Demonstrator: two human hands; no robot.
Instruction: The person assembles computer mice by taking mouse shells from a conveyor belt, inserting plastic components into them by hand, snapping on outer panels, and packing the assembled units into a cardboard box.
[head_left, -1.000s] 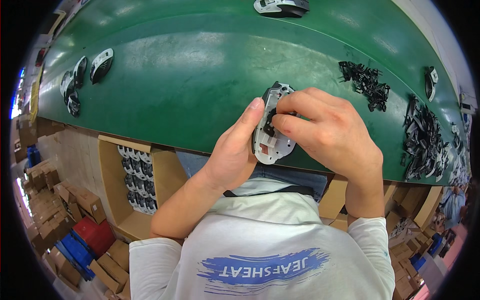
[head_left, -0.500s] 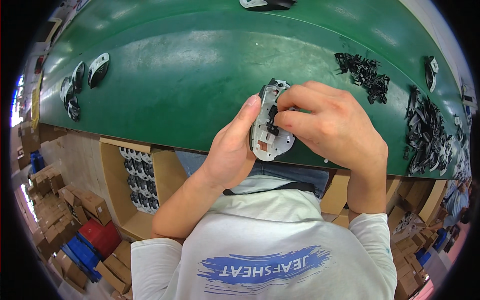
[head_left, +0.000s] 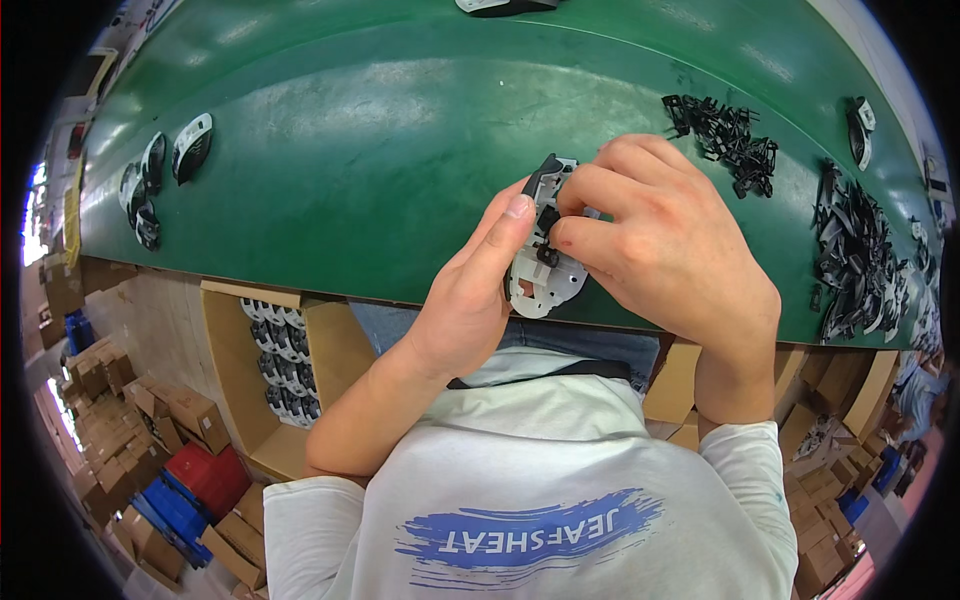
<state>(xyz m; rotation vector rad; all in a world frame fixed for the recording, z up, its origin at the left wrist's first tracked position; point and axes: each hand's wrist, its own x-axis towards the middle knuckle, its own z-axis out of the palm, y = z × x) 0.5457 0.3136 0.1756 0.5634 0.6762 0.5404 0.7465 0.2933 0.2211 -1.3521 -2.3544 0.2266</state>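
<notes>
My left hand (head_left: 468,285) is closed round the side of a white plastic shell (head_left: 540,292) with a black outer side, shaped like a computer mouse cover. Its hollow inner side faces up, showing posts and holes. With thumb and forefinger, my right hand (head_left: 672,240) pinches at a small black plastic part (head_left: 547,222) that sits in the middle of the shell. The fingertips hide some of that part and the shell's right edge. Both hands hold the shell just above the near edge of the green table (head_left: 330,200).
Small black clips (head_left: 725,140) lie heaped beyond my right hand, with a bigger pile of black parts (head_left: 855,255) farther right. Several shells (head_left: 191,148) rest at the far left. Below the table edge, a cardboard box (head_left: 265,445) holds rows of shells.
The shell has tilted slightly in my left hand, and the left thumb sits a little farther right. My right fingers stay pinched at the black part; the hand has shifted slightly.
</notes>
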